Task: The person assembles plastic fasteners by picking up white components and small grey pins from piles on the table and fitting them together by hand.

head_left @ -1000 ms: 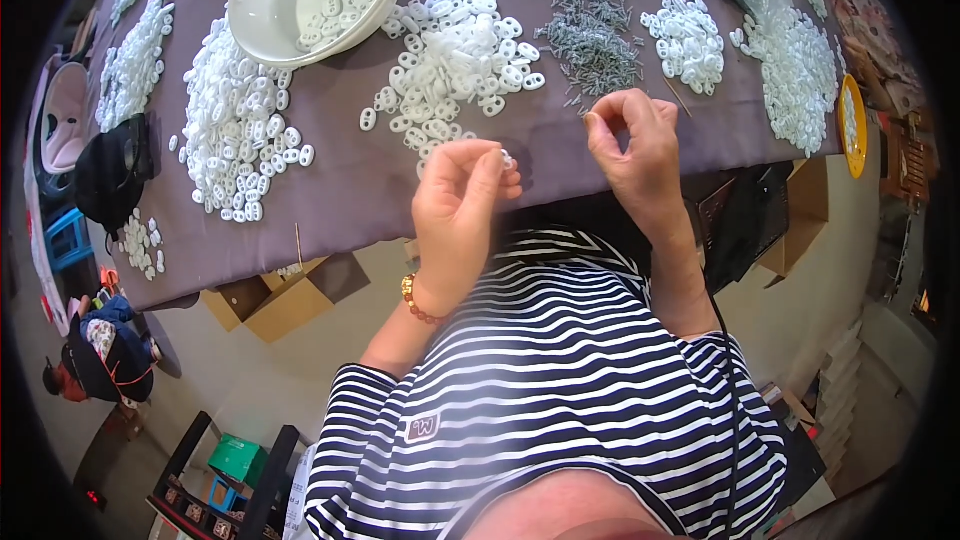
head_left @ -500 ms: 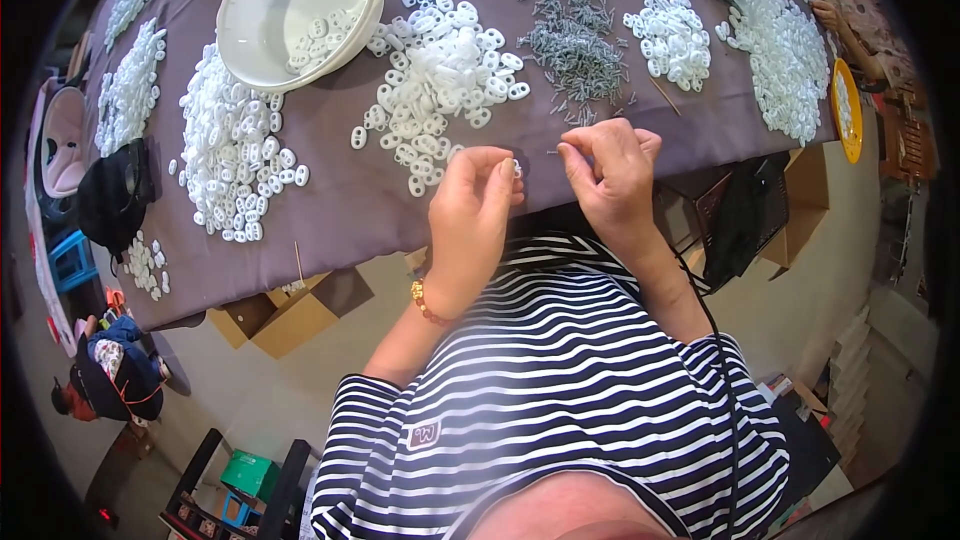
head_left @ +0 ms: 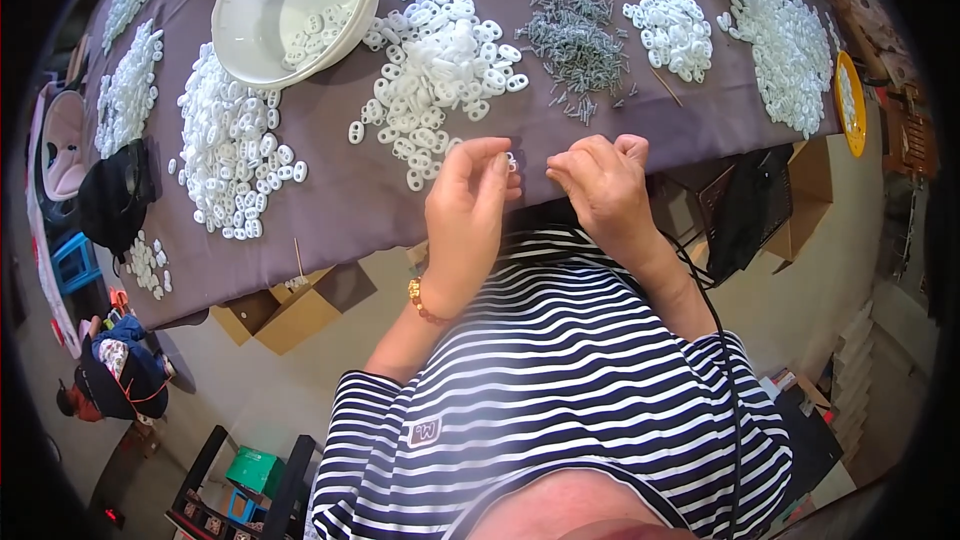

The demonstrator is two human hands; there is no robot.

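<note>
My left hand [head_left: 468, 205] is closed in a pinch on a small white two-holed plastic piece [head_left: 512, 162], held just past the table's near edge. Facing it from the right, my right hand [head_left: 603, 185] has thumb and forefinger pressed together on a small grey screw, mostly hidden by the fingertips now. A short gap separates the two hands. Beyond my left hand spreads a heap of white oval two-holed pieces [head_left: 440, 70]. A pile of grey screws [head_left: 575, 35] lies beyond my right hand.
A white basin [head_left: 228, 40] with a few pieces inside stands at the far left of the middle heap. More white heaps [head_left: 225, 140] lie left, and others [head_left: 790, 60] right. A thin stick [head_left: 666, 86] lies near the screws. Open cardboard boxes [head_left: 290, 315] stand below the table edge.
My right hand has moved slightly left and down, toward my left hand. The screw that stuck out from its fingertips is now harder to see. My left hand has barely shifted.
</note>
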